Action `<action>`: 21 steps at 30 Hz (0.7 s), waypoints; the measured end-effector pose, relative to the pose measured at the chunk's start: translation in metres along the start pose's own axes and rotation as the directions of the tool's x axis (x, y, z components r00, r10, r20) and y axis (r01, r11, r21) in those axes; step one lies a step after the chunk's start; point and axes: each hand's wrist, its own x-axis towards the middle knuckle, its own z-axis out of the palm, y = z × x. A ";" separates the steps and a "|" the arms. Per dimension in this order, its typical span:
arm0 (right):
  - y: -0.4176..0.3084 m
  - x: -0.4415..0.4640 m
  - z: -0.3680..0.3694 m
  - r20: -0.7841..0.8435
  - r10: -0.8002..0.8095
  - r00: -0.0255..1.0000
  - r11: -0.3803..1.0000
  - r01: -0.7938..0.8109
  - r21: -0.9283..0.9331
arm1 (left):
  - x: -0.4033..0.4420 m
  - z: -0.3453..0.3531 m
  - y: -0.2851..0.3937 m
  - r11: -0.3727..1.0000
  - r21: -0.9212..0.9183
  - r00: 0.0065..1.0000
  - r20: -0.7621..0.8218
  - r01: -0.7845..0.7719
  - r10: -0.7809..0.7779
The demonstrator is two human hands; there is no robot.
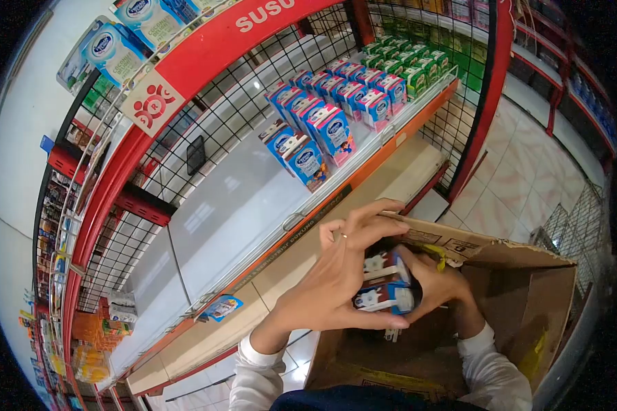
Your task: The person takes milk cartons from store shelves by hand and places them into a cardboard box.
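Small blue-and-brown milk cartons (385,294), slightly blurred, are between my two hands over an open cardboard box. My left hand (339,281) curves around their left side, its thumb along the near edge and its fingers arched over the far side. On the right, my right hand (437,284) grips the same cartons, its fingers partly hidden behind them. The cardboard box (504,257) stands below, its flaps raised; yellow tape hangs at its rim. Similar brown-topped milk cartons (307,164) stand on the white shelf (223,205) ahead.
Pink-topped blue cartons (330,130) and green cartons (421,72) stand in rows at the shelf's right end. An orange price rail (267,250) runs along the shelf front. Black wire mesh (250,61) backs the rack. A red upright (483,103) borders the tiled aisle (521,164).
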 end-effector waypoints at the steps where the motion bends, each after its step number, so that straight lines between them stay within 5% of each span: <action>1: 0.006 -0.002 -0.001 0.037 -0.023 0.999 0.989 0.029 -0.148 | 0.000 -0.001 0.000 1.000 0.000 1.000 -0.001 -0.001 0.001; 2: 0.010 -0.003 -0.001 0.077 -0.041 0.996 0.955 0.062 -0.291 | 0.001 -0.003 0.002 0.998 0.051 0.999 0.018 0.032 -0.033; 7: 0.003 -0.007 -0.006 0.025 -0.041 0.999 0.931 0.048 -0.362 | 0.007 -0.006 0.008 0.983 0.170 0.993 0.077 0.070 -0.084; 9: -0.005 0.001 0.001 0.066 0.368 0.927 0.844 -0.304 -0.441 | 0.009 -0.007 0.008 0.979 0.191 0.994 0.070 0.073 -0.088; 10: -0.006 0.005 0.004 0.066 0.366 0.928 0.845 -0.302 -0.442 | 0.010 -0.007 0.008 0.974 0.211 0.994 0.065 0.078 -0.094; 12: -0.003 0.015 0.013 -0.014 0.274 0.962 0.768 -0.228 -0.598 | 0.011 -0.011 -0.004 0.982 0.176 0.997 -0.005 0.071 -0.071; 13: 0.016 0.005 0.022 -0.070 0.099 0.993 0.788 -0.122 -0.604 | 0.013 -0.015 -0.010 0.988 0.139 0.996 -0.074 0.060 -0.050; 15: 0.005 0.008 0.018 -0.119 0.068 0.991 0.803 -0.125 -0.583 | 0.023 -0.037 -0.020 0.952 0.293 0.976 -0.217 0.082 -0.018; 19: -0.001 0.012 0.023 -0.189 -0.042 0.981 0.795 -0.082 -0.601 | 0.052 -0.105 -0.077 0.650 0.744 0.872 -0.414 0.158 0.262; 21: -0.008 0.005 0.022 -0.154 -0.080 0.985 0.740 -0.045 -0.671 | 0.057 -0.126 -0.108 0.801 0.580 0.869 -0.464 0.148 0.175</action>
